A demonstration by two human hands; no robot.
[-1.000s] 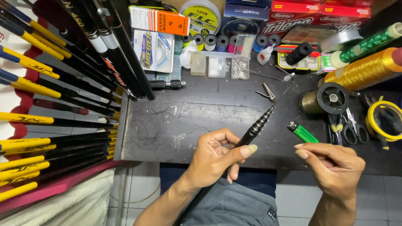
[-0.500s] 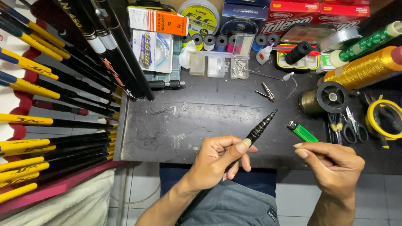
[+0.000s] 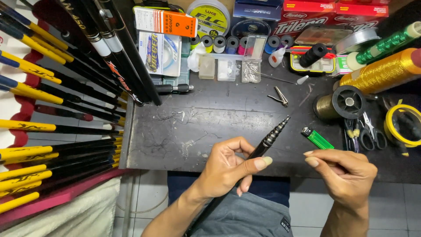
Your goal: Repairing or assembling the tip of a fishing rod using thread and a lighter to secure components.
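Now we hold the rod (image 3: 263,147) in our left hand (image 3: 228,169), fingers wrapped round it; its tip has lifted slightly above the counter (image 3: 210,118). Our right hand (image 3: 344,173) stays just right, fingers curled, pinching nothing visible.

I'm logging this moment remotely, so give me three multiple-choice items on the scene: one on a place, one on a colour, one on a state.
1. Where does the lighter lie?
A. On the dark tabletop, just right of the rod's tip
B. Inside the clear box
C. On the floor

2. What colour is the lighter?
A. Red
B. Green
C. Blue

3. How is the black telescopic rod held?
A. Lying free on the table
B. By both hands
C. In the left hand alone

Answers: 1 A, it rests on the tabletop beside the tip. 2 B, its body is bright green. 3 C, the right hand is apart from it.
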